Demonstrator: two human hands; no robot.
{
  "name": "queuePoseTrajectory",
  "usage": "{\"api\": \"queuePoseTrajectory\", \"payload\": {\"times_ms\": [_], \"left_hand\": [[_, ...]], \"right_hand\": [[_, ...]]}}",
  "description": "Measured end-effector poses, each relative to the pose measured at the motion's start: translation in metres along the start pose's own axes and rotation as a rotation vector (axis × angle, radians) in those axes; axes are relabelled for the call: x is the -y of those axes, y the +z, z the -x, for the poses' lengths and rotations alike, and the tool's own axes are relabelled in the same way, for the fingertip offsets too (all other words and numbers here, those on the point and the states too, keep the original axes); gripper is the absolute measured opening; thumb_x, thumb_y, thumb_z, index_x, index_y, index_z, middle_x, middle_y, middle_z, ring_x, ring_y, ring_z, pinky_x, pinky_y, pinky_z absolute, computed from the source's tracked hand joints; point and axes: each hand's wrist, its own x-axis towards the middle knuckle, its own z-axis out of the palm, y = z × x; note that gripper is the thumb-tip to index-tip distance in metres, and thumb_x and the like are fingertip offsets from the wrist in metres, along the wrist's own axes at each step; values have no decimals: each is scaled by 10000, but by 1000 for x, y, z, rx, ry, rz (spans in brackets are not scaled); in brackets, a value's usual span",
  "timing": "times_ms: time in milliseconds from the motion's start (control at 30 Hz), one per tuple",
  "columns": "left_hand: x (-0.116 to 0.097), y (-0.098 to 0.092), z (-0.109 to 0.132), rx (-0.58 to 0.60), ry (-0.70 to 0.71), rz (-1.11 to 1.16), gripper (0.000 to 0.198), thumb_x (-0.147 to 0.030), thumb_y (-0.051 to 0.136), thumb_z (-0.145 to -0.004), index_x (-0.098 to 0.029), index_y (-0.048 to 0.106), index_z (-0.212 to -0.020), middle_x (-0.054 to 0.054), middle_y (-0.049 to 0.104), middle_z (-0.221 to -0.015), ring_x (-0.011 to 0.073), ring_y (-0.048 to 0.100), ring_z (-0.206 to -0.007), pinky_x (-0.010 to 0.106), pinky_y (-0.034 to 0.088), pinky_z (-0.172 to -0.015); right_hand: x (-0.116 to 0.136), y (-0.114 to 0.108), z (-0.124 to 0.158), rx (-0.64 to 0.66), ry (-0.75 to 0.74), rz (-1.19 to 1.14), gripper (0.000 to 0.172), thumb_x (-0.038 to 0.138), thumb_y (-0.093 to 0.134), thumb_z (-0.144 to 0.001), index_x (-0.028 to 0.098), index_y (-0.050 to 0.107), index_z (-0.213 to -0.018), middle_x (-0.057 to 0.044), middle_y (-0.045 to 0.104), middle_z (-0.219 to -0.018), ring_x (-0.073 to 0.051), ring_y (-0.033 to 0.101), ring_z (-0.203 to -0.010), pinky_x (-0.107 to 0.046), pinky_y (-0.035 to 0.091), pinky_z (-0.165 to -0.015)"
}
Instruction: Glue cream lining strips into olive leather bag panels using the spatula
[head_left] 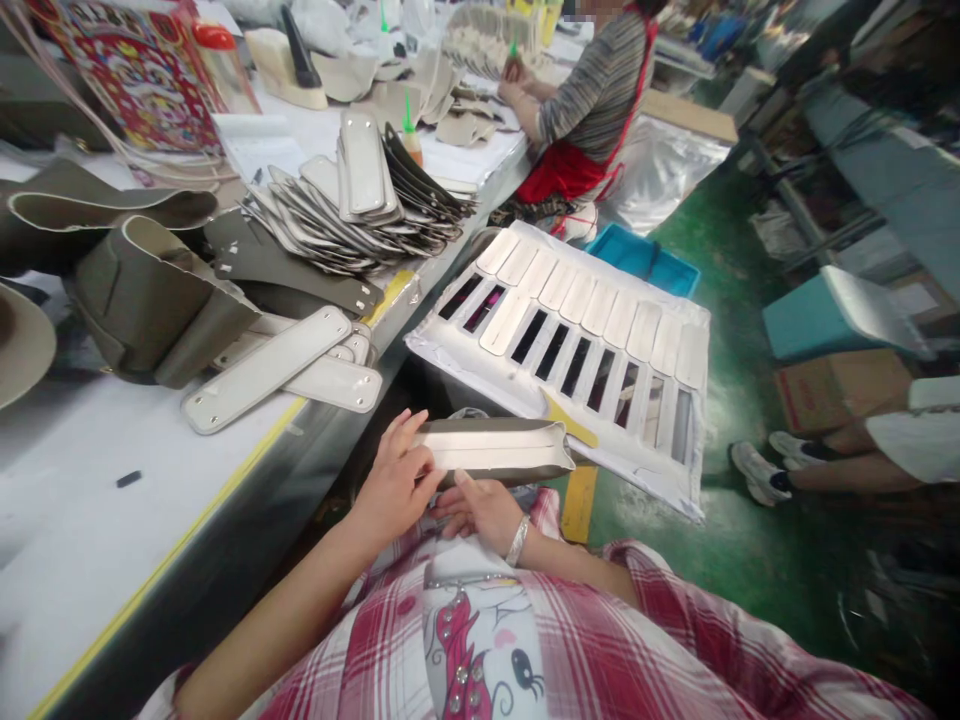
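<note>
In front of my body is a long olive leather piece (495,450), with its cream inner side facing up and its dark edges folded up along both long sides. My left hand (397,478) grips its left end, fingertips pressed on the cream face. Closed at the lower edge is my right hand (484,510), its thumb against the leather and its other fingers curled partly out of sight beneath. Beyond the hands stands a white slotted rack (480,352) with several pale strips (589,300) laid in a row along its far side.
On the table (90,490) at left lie pale riveted straps (266,370), an olive leather bag body (150,300) and a stack of straps (352,210). A co-worker in a red apron (577,160) sits farther along. A blue tray (645,262) is behind the rack. Another person's legs (832,465) show at right.
</note>
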Motion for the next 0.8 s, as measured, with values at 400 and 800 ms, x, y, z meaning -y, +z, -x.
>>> {"api": "queuePoseTrajectory", "payload": {"times_ms": [400, 800], "left_hand": [[23, -18, 27, -4, -112, 241, 54, -216, 441, -805, -186, 472, -772, 103, 252, -1423, 241, 281, -1291, 422, 294, -1035], [18, -23, 19, 71, -65, 145, 241, -234, 459, -796, -174, 479, -1028, 109, 305, -1394, 196, 327, -1264, 361, 328, -1012]], "right_hand": [[9, 34, -6, 51, 68, 46, 513, 346, 243, -946, 81, 559, -640, -114, 666, -636, -98, 554, -378, -169, 301, -350], [-1, 25, -6, 273, -22, 94, 580, 512, 286, -896, 70, 585, -670, -136, 659, -701, -116, 574, -448, -216, 384, -462]]}}
